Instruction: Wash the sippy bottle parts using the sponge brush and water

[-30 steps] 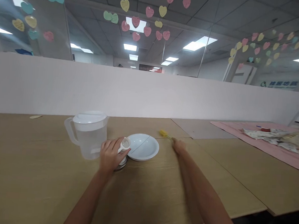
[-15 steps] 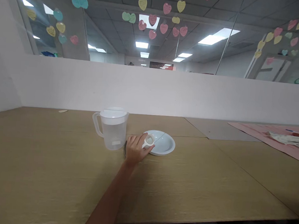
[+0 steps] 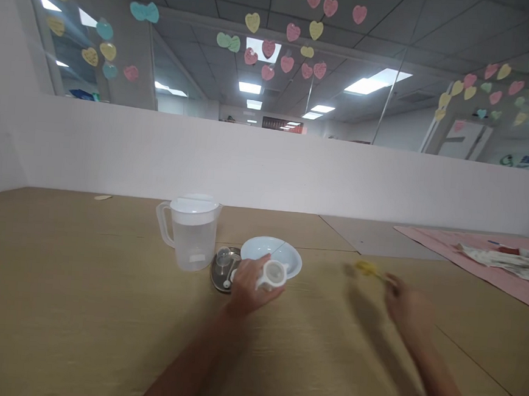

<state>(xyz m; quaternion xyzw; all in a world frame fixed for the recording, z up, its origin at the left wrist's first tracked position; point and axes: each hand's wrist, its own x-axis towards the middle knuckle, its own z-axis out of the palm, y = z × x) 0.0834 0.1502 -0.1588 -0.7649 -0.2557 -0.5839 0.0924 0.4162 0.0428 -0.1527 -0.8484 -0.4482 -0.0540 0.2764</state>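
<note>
While pitcher, tray and bowl cluster, left fingers pinch cup, right seemingly flower.

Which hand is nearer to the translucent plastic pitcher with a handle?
Left. The left hand is right of the pitcher, part of the round metal tray showing between them; the right hand is much farther right, beyond the round white bowl.
</note>
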